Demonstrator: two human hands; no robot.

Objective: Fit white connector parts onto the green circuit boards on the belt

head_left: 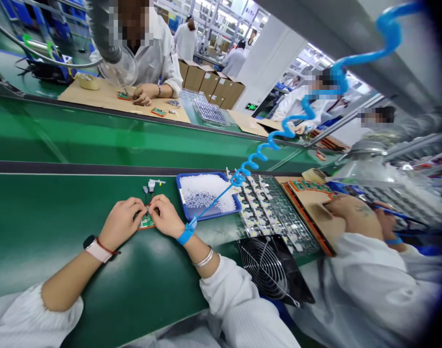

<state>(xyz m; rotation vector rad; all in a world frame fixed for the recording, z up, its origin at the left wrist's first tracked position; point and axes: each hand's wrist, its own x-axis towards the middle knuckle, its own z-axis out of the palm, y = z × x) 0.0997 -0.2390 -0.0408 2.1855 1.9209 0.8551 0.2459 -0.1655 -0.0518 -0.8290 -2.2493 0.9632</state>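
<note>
A small green circuit board (147,223) with an orange edge lies on the green work surface between my hands. My left hand (122,221) grips its left side with the fingers pinched together. From the other side my right hand (167,218) pinches at the board's upper right, and its fingertips hide what exactly they press on. Just beyond the fingertips are a white plastic part (152,185) and a small grey part (145,189); I cannot tell whether they are joined to the board. A blue wrist strap (186,234) with a coiled cord circles my right wrist.
Right of my hands stands a blue tray (211,216) of small white pieces. Beyond it are rows of white parts (259,203) and a black fan (266,268). A co-worker's hand (351,215) works at the far right; another person's hand (146,93) is across the bench.
</note>
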